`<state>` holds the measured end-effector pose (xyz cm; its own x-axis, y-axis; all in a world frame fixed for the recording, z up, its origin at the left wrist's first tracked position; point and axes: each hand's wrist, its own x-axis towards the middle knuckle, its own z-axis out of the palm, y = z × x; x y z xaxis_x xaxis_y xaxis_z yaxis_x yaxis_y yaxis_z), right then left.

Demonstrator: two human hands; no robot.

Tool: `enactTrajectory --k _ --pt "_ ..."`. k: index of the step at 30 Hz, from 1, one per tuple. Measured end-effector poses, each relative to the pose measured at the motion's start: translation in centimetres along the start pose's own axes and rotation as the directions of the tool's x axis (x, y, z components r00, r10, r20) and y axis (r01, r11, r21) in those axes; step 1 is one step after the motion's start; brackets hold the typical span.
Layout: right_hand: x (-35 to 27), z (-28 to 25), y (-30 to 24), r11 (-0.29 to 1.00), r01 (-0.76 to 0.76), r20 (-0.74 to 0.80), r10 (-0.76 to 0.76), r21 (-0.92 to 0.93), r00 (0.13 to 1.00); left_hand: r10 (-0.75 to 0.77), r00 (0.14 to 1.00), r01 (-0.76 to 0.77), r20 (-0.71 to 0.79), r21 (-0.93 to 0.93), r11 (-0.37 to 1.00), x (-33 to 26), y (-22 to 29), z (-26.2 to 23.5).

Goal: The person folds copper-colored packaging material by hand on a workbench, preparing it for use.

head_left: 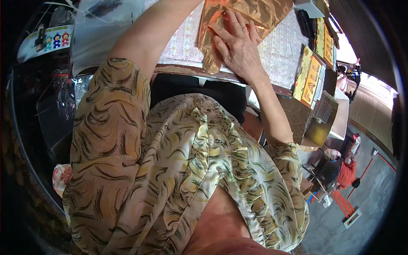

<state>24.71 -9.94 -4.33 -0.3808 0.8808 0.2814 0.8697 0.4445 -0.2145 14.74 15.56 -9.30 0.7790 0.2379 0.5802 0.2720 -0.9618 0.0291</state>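
Note:
A shiny, translucent orange plastic bag (265, 17) lies creased on the table top at the upper edge of the head view. A narrow strip of it, shaped like a bag handle, reaches down to the table's near edge. On the bag rests my right hand (240, 51), palm down, with its fingers stretched out and somewhat apart. My left forearm (159, 29) stretches across the table and leaves the picture at the top. The left hand itself is out of view.
A pale patterned covering (278, 51) lies on the table. Clear plastic sheeting (95, 42) is at the left, near a panel with cartoon figures (55, 41). Printed cardboard boxes (308, 80) stand at the right edge, by a black object (304, 23).

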Motion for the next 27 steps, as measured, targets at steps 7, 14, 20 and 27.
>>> enactTrajectory --k 7,14,20,27 --pt "0.6 1.1 0.1 0.999 0.050 0.019 -0.050 0.015 0.999 -0.111 0.971 0.119 0.210 -0.026 0.992 0.4 -0.2 -2.6" --pt "0.0 0.4 0.9 0.993 0.121 0.033 -0.121 -0.013 0.992 -0.213 0.975 0.220 0.057 -0.179 0.959 0.4 0.7 -0.9" --pt "-0.8 0.1 1.6 0.984 0.172 0.125 -0.176 0.040 0.976 -0.246 0.952 0.285 0.182 -0.237 0.929 1.4 2.3 -0.8" --pt "-0.2 -0.5 1.4 0.925 0.245 0.135 -0.293 0.291 0.947 -0.263 0.944 0.301 0.197 -0.199 0.932 0.1 1.5 -2.2"
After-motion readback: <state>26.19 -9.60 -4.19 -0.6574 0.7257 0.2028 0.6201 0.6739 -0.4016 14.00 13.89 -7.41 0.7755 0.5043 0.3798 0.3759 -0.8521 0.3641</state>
